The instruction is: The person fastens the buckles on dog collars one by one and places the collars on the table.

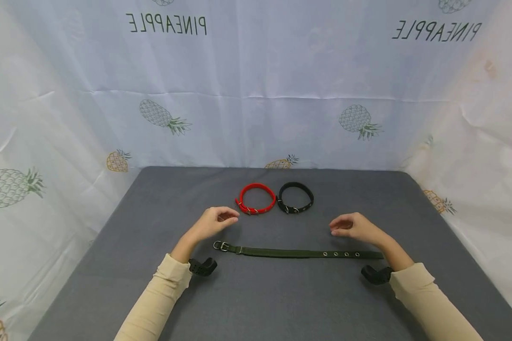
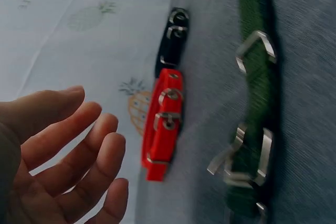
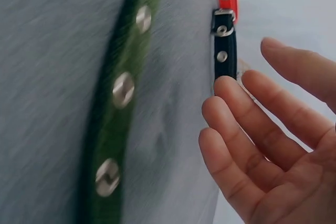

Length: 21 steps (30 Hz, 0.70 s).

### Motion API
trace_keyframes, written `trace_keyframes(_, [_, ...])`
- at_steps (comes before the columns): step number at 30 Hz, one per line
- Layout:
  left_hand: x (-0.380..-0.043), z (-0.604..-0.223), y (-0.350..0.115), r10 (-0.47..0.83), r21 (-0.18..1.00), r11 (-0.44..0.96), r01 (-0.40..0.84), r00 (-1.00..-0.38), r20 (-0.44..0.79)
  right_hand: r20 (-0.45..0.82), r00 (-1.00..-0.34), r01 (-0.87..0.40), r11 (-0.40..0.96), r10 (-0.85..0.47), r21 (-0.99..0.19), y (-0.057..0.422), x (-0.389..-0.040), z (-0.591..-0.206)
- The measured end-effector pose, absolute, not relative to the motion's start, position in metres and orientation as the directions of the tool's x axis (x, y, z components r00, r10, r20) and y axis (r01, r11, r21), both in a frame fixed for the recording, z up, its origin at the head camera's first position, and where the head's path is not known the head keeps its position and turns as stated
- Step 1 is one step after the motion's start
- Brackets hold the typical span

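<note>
A green collar (image 1: 277, 253) lies stretched straight across the table, its metal buckle (image 1: 224, 246) at the left end and several eyelets (image 3: 123, 89) towards the right end. Behind it a red collar (image 1: 242, 204) and a black collar (image 1: 312, 199) are each fastened into a ring, side by side. My left hand (image 1: 214, 222) hovers beyond the buckle end, fingers loosely bent and holding nothing. Over the table past the eyelet end, my right hand (image 1: 358, 228) is likewise relaxed with nothing in it. Its wrist overlaps the green collar's tip in the head view.
The grey table (image 1: 264, 298) has rounded far corners. A white curtain (image 1: 260, 66) printed with pineapples hangs behind it and along both sides. Each wrist wears a black camera mount (image 1: 204, 267) below a beige sleeve.
</note>
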<state>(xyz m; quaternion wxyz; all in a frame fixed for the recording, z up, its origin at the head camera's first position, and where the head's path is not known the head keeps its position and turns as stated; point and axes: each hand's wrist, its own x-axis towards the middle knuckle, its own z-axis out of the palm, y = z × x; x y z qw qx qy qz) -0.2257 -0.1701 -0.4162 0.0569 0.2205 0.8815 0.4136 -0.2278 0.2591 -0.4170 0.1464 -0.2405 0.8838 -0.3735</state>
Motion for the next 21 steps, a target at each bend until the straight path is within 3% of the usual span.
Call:
trace_keyframes(13, [-0.215,-0.443,-0.191,0.563,0.745,0.561,0.361,-0.826,-0.023,-0.099,-0.822,-0.340,0.622,-0.561,-0.705,0.297,-0.202,-0.431])
trace_keyframes(21, [-0.211,-0.447,-0.193,0.572,0.719,0.588,0.370,-0.819,-0.046,-0.097,-0.837,-0.340,0.649,-0.539,-0.681,0.304,-0.193,-0.437])
